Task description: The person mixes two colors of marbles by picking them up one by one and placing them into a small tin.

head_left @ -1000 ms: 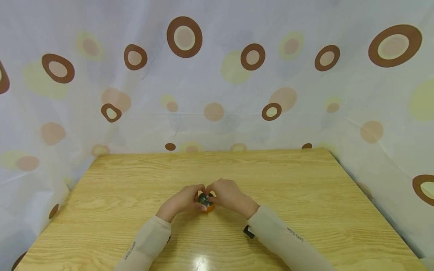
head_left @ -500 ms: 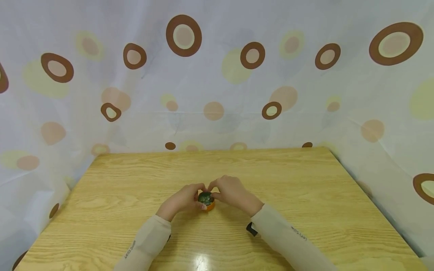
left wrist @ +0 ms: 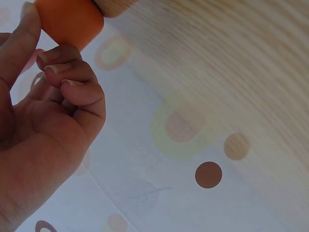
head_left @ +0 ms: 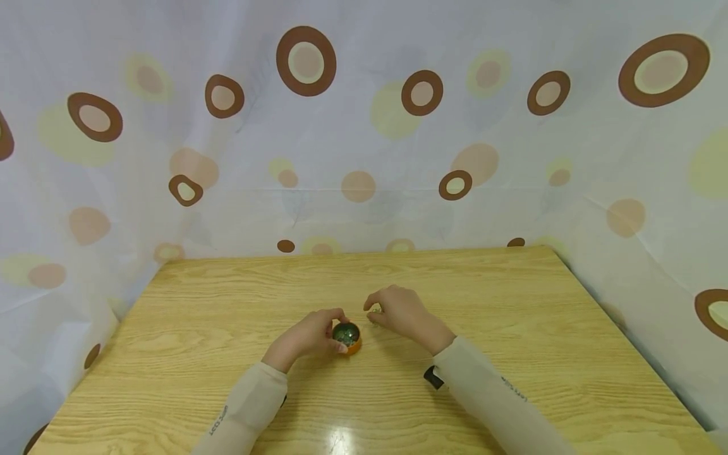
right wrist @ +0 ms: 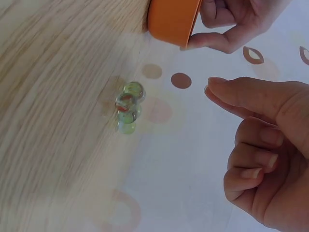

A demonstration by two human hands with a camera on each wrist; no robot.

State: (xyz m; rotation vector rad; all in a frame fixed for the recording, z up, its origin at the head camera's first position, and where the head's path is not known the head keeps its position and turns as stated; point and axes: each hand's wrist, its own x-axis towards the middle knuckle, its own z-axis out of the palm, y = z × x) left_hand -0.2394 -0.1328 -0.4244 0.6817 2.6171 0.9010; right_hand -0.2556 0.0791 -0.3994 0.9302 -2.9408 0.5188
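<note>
A small orange bowl with a dark green inside stands on the table at the centre of the head view. Shiny round shapes show within it, too small to make out clearly. My left hand pinches its rim between thumb and forefinger; the left wrist view shows the bowl's orange wall. Several clear glass marbles, greenish with a red swirl in one, lie clustered on the table right of the bowl. My right hand hovers by them, thumb and forefinger extended, other fingers curled, nothing seen in its grasp.
The wooden table stretches around both hands. A white curtain with brown, yellow and peach circles hangs behind it and along both sides. A black wrist strap shows under the right sleeve.
My right hand has withdrawn from the bowl, going right and away towards the far side. The bowl's inside and the marbles have come into sight. My left hand keeps its hold on the bowl.
</note>
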